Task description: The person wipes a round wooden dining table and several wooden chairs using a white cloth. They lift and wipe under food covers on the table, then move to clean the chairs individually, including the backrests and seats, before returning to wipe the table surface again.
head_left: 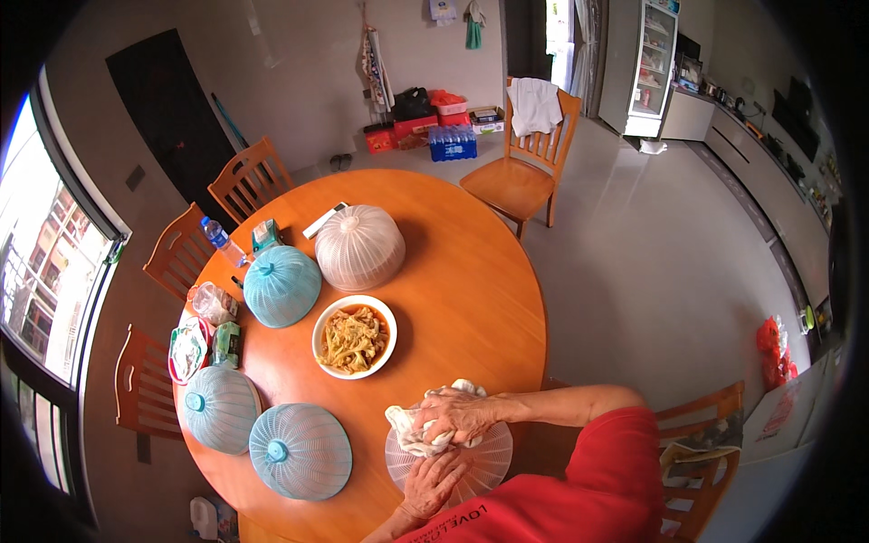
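Note:
Near the front edge of the round table, a pale mesh food cover (491,460) sits in front of me. My right hand (457,414) is closed on a crumpled white cloth (409,431), which lies against the cover's upper side. Lower down, my left hand (434,482) rests on the cover's near-left side, its fingers stretched out over the mesh. Part of the cover is hidden by both hands and the cloth. Beyond them stands a white bowl (317,348) of cooked vegetables in brown sauce (355,338).
On the wooden table (471,299) stand a beige food cover (360,246), blue covers (282,287) (300,451) (220,409), a water bottle (220,239) and a red basket (174,360). Wooden chairs (511,185) (252,179) surround it. A glass-door fridge (651,68) is at the back.

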Available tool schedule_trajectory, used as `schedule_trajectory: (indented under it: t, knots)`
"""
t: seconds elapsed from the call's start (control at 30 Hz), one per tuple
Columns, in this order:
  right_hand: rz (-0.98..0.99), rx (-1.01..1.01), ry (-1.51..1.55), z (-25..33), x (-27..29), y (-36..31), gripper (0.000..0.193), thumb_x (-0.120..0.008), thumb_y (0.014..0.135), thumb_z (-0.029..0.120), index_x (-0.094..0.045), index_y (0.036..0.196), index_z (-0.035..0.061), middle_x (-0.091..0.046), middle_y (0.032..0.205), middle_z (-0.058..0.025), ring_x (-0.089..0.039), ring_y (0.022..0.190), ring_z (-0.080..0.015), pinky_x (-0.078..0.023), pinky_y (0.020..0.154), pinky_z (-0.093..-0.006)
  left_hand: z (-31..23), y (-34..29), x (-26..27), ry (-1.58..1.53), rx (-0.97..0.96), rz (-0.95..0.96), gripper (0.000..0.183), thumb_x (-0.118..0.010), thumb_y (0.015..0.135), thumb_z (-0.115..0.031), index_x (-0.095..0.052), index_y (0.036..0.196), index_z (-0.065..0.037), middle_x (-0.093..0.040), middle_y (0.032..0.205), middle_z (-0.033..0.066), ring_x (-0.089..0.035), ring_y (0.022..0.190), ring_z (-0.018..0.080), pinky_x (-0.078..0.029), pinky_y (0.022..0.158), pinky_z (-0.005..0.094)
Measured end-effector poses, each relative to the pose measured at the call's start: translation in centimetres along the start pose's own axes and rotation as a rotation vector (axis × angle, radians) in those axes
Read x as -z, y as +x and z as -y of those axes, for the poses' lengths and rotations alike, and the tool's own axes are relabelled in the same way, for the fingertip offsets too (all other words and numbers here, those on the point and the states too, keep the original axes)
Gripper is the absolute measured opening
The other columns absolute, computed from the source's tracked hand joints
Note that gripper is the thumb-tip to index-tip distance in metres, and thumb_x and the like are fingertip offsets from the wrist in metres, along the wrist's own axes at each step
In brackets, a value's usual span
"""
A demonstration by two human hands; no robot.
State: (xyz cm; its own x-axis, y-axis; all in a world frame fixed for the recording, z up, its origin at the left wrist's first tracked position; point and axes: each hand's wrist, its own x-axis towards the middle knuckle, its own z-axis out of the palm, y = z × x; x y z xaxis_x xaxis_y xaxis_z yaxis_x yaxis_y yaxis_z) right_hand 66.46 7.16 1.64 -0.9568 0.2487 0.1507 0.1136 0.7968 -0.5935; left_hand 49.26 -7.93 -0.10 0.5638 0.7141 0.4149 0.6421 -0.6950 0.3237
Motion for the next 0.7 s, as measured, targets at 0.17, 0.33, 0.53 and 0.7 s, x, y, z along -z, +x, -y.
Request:
schedule_trajectory:
  t: [0.17,0.33,0.53,0.7]
  knots:
    - [0.116,0.056,-0.078,0.7,-1.4,5.4,0.031,-0.07,0.066,0.019,-0.07,0.095,0.029,-0.059,0.116,0.0047,-0.05,0.109,-0.0254,-0.042,0.082,-0.0434,1.6,-0.5,-1.1,-0.058,-0.13,0.089,0.044,-0.053,0.076,-0.018,-0.062,0.119,-0.015,-0.059,0.122,0.0055,-0.052,0.119,0.021,-0.042,0.097,0.0368]
    - [0.187,0.262,-0.032,0.7,-4.6,10.9,0.013,-0.066,0.063,0.022,-0.07,0.074,0.0255,-0.065,0.087,0.0033,-0.059,0.085,-0.0256,-0.047,0.06,-0.0427,0.7,-1.1,-1.0,-0.051,-0.032,0.061,0.039,-0.059,0.071,-0.015,-0.067,0.11,-0.015,-0.059,0.12,0.003,-0.054,0.11,0.026,-0.045,0.092,0.0371]
    - [0.394,0.246,-0.01,1.0,-5.1,11.7,0.009,-0.065,0.067,0.027,-0.067,0.076,0.0256,-0.059,0.096,0.0012,-0.054,0.094,-0.0248,-0.042,0.07,-0.0435,-0.1,-1.0,-0.9,0.136,-0.023,-0.07,0.041,-0.063,0.072,-0.018,-0.067,0.111,-0.027,-0.055,0.121,0.0041,-0.047,0.114,0.0223,-0.034,0.094,0.0372]
    - [0.195,0.198,-0.118,0.2,-1.4,5.3,0.026,-0.069,0.065,0.021,-0.069,0.09,0.026,-0.053,0.117,-0.0008,-0.049,0.11,-0.0259,-0.04,0.082,-0.045,-0.4,-1.1,-2.5,0.175,0.085,-0.328,0.042,-0.067,0.071,-0.018,-0.066,0.11,-0.032,-0.049,0.124,0.0054,-0.044,0.114,0.0251,-0.03,0.094,0.0379]
